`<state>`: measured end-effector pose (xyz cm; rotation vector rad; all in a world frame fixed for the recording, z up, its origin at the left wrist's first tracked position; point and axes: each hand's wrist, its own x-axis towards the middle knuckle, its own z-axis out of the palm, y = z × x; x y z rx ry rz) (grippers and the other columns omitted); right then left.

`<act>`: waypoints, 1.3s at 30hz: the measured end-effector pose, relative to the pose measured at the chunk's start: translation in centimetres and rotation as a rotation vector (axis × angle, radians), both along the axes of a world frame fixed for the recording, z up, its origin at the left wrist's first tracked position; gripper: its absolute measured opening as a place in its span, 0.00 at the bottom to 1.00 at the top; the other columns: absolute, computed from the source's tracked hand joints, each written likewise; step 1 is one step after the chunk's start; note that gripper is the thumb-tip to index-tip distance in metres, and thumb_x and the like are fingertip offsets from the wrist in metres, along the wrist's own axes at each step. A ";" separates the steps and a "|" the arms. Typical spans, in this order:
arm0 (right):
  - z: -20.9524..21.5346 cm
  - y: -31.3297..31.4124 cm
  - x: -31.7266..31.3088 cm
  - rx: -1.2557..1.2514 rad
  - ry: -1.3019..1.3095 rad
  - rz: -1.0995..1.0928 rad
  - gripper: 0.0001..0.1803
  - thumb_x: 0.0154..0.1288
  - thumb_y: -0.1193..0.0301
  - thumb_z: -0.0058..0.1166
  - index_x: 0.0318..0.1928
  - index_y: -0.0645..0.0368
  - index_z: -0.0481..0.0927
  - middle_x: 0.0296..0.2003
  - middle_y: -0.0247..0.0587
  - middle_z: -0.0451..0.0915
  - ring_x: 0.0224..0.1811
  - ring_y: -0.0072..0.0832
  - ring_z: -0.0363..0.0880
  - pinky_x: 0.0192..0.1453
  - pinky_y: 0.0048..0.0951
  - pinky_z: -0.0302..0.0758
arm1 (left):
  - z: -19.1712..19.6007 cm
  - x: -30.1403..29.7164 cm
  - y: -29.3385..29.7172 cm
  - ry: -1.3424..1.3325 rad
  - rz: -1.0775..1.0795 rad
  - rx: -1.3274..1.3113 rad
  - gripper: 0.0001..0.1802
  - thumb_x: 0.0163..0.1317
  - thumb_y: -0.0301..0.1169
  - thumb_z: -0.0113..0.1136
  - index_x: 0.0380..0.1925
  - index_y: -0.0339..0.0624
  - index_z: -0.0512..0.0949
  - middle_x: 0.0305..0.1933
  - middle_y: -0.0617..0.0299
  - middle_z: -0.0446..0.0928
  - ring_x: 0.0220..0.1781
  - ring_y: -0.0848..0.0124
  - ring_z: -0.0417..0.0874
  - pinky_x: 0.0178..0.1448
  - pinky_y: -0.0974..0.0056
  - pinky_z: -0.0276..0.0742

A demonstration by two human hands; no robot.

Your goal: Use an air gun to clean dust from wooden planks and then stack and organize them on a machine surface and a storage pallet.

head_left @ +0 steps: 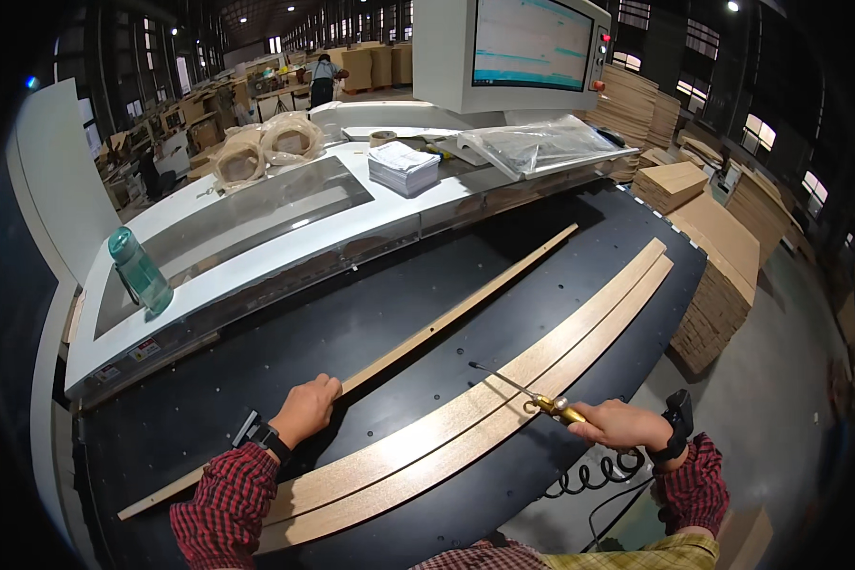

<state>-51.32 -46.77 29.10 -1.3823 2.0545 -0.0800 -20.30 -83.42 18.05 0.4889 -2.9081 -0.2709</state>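
Observation:
My right hand grips a brass air blow gun whose thin metal nozzle points left over two long wooden strips lying side by side on a black machine table. A coiled black hose hangs below that hand. My left hand rests with fingers curled on a narrow thin wooden strip that runs diagonally across the table. Both wrists wear black bands and red plaid sleeves.
A white machine housing with a glass window borders the table's far side, carrying a green water bottle, a paper stack, tape rolls and a monitor. Stacks of wooden boards stand at right. A person stands far back.

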 end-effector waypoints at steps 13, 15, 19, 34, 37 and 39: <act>2.2 -1.1 0.2 0.023 -0.029 0.078 0.25 0.71 0.51 0.37 0.52 0.61 0.68 0.22 0.49 0.77 0.29 0.48 0.78 0.35 0.42 0.73 | 0.1 1.7 2.5 -0.028 -0.041 -0.315 0.27 0.49 0.21 0.56 0.53 0.43 0.69 0.36 0.54 0.67 0.34 0.59 0.71 0.42 0.60 0.68; 2.9 -1.8 1.7 -0.014 -0.059 0.114 0.25 0.71 0.52 0.37 0.53 0.62 0.67 0.21 0.52 0.76 0.29 0.52 0.77 0.35 0.44 0.72 | 0.3 1.9 2.5 0.015 -0.037 -0.294 0.29 0.48 0.20 0.55 0.55 0.45 0.68 0.34 0.55 0.66 0.34 0.60 0.68 0.41 0.61 0.65; 2.9 -1.7 0.5 -0.053 0.191 0.030 0.24 0.71 0.53 0.38 0.50 0.63 0.68 0.20 0.56 0.75 0.27 0.56 0.75 0.34 0.50 0.71 | 1.0 1.9 3.2 0.065 -0.070 -0.280 0.28 0.48 0.20 0.55 0.53 0.43 0.69 0.32 0.56 0.65 0.32 0.61 0.67 0.39 0.60 0.64; 4.1 -1.6 2.8 0.036 -0.271 0.234 0.19 0.70 0.55 0.41 0.43 0.60 0.70 0.24 0.42 0.81 0.27 0.42 0.81 0.34 0.38 0.77 | -3.0 3.7 2.6 0.267 -0.174 -0.199 0.06 0.53 0.23 0.51 0.32 0.36 0.69 0.27 0.54 0.67 0.31 0.59 0.69 0.34 0.55 0.65; 5.4 -0.2 4.3 0.135 -0.209 0.282 0.21 0.69 0.54 0.42 0.47 0.60 0.71 0.21 0.42 0.79 0.24 0.41 0.81 0.31 0.35 0.75 | -3.1 0.2 3.4 0.228 -0.172 -0.250 0.10 0.57 0.25 0.48 0.39 0.31 0.69 0.33 0.54 0.68 0.34 0.61 0.70 0.41 0.60 0.67; 4.2 -0.6 3.9 0.117 -0.186 0.308 0.23 0.68 0.53 0.43 0.49 0.60 0.71 0.17 0.41 0.76 0.21 0.38 0.80 0.28 0.31 0.74 | -2.3 -0.5 4.5 0.177 -0.070 -0.221 0.16 0.57 0.25 0.48 0.46 0.32 0.69 0.37 0.54 0.68 0.35 0.61 0.71 0.42 0.62 0.66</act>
